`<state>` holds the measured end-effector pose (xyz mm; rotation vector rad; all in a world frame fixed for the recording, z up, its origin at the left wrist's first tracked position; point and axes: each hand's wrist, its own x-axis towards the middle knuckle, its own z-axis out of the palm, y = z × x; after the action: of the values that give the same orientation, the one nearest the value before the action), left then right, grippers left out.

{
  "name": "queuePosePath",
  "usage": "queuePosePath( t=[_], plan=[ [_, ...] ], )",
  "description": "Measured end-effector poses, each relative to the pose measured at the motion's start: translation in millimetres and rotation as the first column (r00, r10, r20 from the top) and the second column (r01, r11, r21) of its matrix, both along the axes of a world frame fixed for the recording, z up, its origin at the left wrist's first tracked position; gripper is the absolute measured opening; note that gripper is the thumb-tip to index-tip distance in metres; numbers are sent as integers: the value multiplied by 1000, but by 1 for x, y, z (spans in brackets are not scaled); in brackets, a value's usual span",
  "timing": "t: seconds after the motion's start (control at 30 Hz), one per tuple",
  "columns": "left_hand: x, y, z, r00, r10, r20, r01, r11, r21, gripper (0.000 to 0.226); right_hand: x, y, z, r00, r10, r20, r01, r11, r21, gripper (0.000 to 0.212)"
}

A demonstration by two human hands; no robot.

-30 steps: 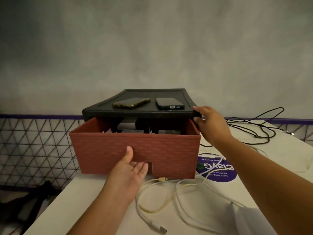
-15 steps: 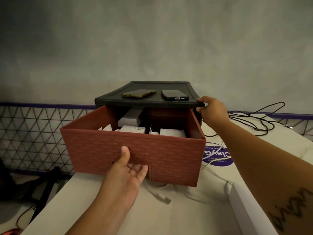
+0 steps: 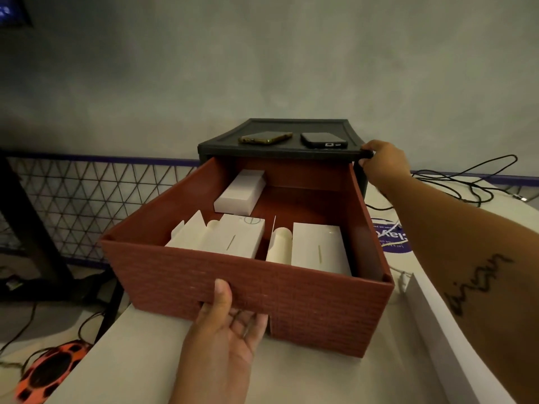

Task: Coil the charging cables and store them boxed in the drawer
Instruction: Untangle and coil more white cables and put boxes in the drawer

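The brick-patterned red-brown drawer is seen drawn well out of the black drawer unit, its front resting over the white table. The drawer is gripped by the left hand at the cut-out in its front wall: the thumb is pressed flat on the outer face and the fingers are curled up into the notch from below. The front right corner of the unit's top rim is held by the right hand, with the fingers curled round the edge. Inside the drawer, three white boxes are found: one at the back left, one with opened flaps at the front left, and one at the front right. A gold-cased phone and a black phone are laid side by side on the unit's top. A black charging cable is left loose and uncoiled on the table, beyond the right forearm, well apart from the drawer. A purple round sticker is partly hidden beside the drawer's right wall.
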<state>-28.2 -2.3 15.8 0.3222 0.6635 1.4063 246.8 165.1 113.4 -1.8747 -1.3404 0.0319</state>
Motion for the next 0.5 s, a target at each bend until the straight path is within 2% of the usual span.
queuePosePath(
  t=[0.13, 0.23, 0.27, 0.37, 0.43, 0.5],
  plan=[
    [-10, -10, -5, 1000, 8, 31, -7, 1000, -13, 46, 0, 1, 0, 1000, -3, 4, 3, 1000, -13, 36],
    [-17, -13, -10, 999, 15, 33, -15, 1000, 9, 98, 2, 3, -2, 1000, -3, -3, 3, 1000, -6, 37],
    [-19, -13, -13, 999, 23, 31, -24, 1000, 18, 105, 2, 3, -3, 1000, -1, -11, 0, 1000, -4, 38],
    [-19, -12, -18, 999, 44, -30, -42, 998, 55, 105, 4, 1, -3, 995, 37, -90, -37, 999, 0, 40],
    [-17, -12, -20, 995, 65, -71, -60, 996, 71, 99, 6, -5, -2, 971, 105, -216, -112, 993, -22, 45],
    [-16, -14, -20, 993, 70, -95, -64, 995, 71, 75, 7, -17, -2, 928, 180, -326, -211, 975, -63, 53]
  ],
)
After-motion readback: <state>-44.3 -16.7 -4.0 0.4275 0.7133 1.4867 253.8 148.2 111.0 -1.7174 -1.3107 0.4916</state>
